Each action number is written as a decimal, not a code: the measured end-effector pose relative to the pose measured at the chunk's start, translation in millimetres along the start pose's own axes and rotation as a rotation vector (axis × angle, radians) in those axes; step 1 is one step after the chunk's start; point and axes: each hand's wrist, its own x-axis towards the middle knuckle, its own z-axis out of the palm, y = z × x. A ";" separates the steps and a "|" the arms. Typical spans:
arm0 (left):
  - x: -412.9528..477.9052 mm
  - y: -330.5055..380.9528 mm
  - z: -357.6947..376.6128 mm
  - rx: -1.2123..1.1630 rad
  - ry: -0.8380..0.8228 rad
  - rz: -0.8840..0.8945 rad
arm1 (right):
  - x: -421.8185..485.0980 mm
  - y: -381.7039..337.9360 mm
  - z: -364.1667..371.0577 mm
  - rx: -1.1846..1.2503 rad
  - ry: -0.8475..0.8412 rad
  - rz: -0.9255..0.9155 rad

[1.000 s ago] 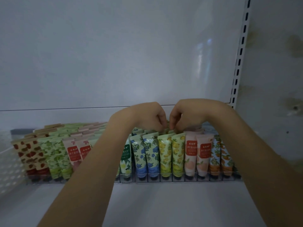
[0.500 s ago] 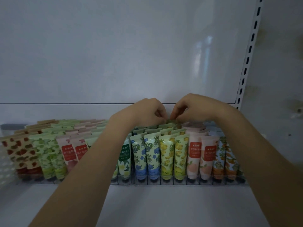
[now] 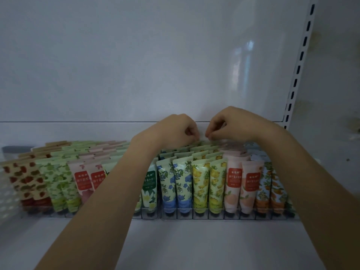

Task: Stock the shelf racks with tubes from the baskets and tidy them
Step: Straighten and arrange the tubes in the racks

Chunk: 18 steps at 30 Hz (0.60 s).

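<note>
Hands (image 3: 176,131) (image 3: 232,123) over rear tubes (image 3: 201,148)

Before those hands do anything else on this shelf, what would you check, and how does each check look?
1. Both hands on the same spot: ok. The left hand and right hand sit close together over the back of the yellow tubes.
2. Firm hold on a tube: cannot tell. The curled fingers hide what they touch.
3. Front yellow tubes standing caps down in the rack: ok.
4. Neighbouring blue-flower tubes and peach tubes standing straight at the front: ok.
5. Lanes behind the left forearm: cannot tell, they are hidden.
</note>
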 end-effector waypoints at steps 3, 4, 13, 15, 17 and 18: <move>0.4 -7.5 -1.5 0.046 0.096 -0.030 | 2.7 2.4 1.3 -0.015 0.138 -0.003; 0.8 -9.3 -0.8 0.054 0.110 -0.039 | 3.3 2.5 3.4 -0.035 0.135 0.005; 3.9 -9.5 9.4 0.034 0.039 -0.005 | 3.6 0.0 17.5 -0.129 0.032 0.064; 4.3 -8.5 10.6 0.045 0.022 0.000 | 3.4 0.2 17.2 -0.134 0.023 0.065; 5.0 -8.6 11.1 0.051 0.015 0.000 | 4.1 0.8 16.5 -0.142 0.028 0.066; 5.0 -8.8 11.2 0.054 0.013 -0.001 | 4.5 1.2 16.2 -0.141 0.032 0.063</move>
